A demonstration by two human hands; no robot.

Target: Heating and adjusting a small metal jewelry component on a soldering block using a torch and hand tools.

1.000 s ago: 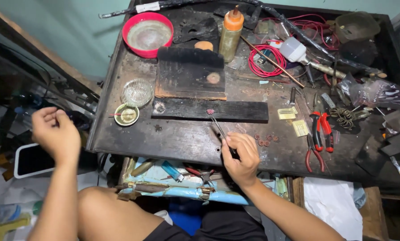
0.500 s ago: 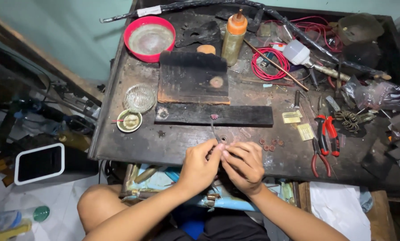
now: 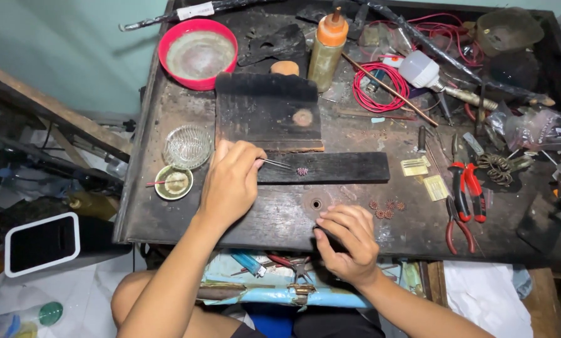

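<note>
Change: the two hands, pressed together at the bench's front edge half a second ago, have parted; the left hand (image 3: 230, 181) has gone up to the long charred block (image 3: 330, 167), the right hand (image 3: 349, 241) stays low.
Left hand: fingers pinched shut on thin metal tweezers (image 3: 275, 163), tips pointing right.
Small piece: a tiny reddish cluster (image 3: 302, 170) sits on the charred block just at the tweezer tips; whether they touch it cannot be told.
Right hand: fingers curled, tips resting on the dark workbench (image 3: 168, 219) near its front edge; whether they grip anything cannot be told.
Nearby: small reddish ornaments (image 3: 385, 208) lie loose to the right of that hand; red-handled pliers (image 3: 462, 200) further right.
Left side: a glass dish (image 3: 187, 146) and a small brass cup (image 3: 173, 182) beside the left wrist.
Back of bench: red bowl (image 3: 198, 45), orange-capped bottle (image 3: 326, 49).
</note>
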